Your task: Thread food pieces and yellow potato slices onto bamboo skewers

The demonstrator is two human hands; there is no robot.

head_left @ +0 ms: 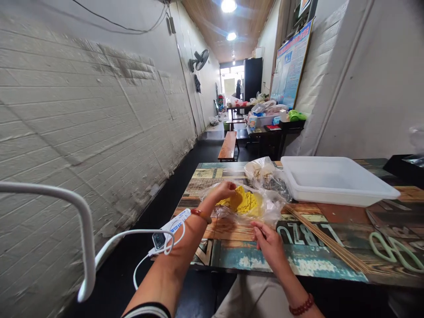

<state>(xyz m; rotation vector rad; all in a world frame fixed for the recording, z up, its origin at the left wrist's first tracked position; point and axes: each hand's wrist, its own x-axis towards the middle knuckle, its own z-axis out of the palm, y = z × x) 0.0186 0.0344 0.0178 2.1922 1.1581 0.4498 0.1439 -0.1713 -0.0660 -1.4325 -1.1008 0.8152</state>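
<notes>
A clear plastic bag [271, 207] full of yellow food pieces [243, 202] lies on the patterned table [232, 254] in front of me. My left hand [224, 191] is closed on the bag's left edge, right beside the yellow pieces. My right hand [269, 242] rests on the table just in front of the bag, fingers curled together as in a pinch; what they hold, if anything, is too small to make out. A bundle of thin bamboo skewers [326, 240] lies slantwise to the right of that hand.
A white plastic tub [334, 181] stands at the back right. Another clear bag [261, 172] sits behind the yellow one. Pale green scissors [392, 251] lie at the far right. A brick wall runs along the left. Benches, cluttered tables and a person stand down the corridor.
</notes>
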